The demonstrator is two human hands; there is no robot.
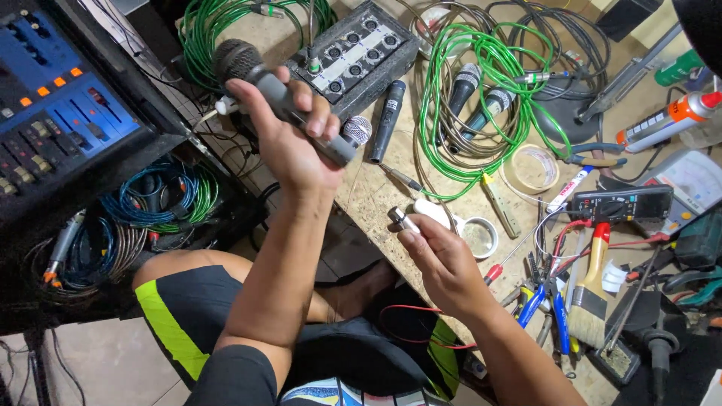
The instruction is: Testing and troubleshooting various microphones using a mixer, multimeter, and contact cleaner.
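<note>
My left hand (289, 139) is raised and wrapped around the body of a dark grey microphone (259, 79), whose mesh head points up and to the left. Below it, my right hand (444, 259) pinches a small silver metal plug (402, 219) between thumb and fingers, just off the near edge of the wooden workbench (376, 192). The plug sits a short way under the microphone's lower end, apart from it.
A black connector box (353, 53), green cable coils (481, 113), several more microphones (462, 90), a tape roll (530, 169), a multimeter (620, 204), pliers, screwdrivers and a brush (590, 289) crowd the bench. A blue mixer (53, 105) stands left, above coiled cables (150, 203).
</note>
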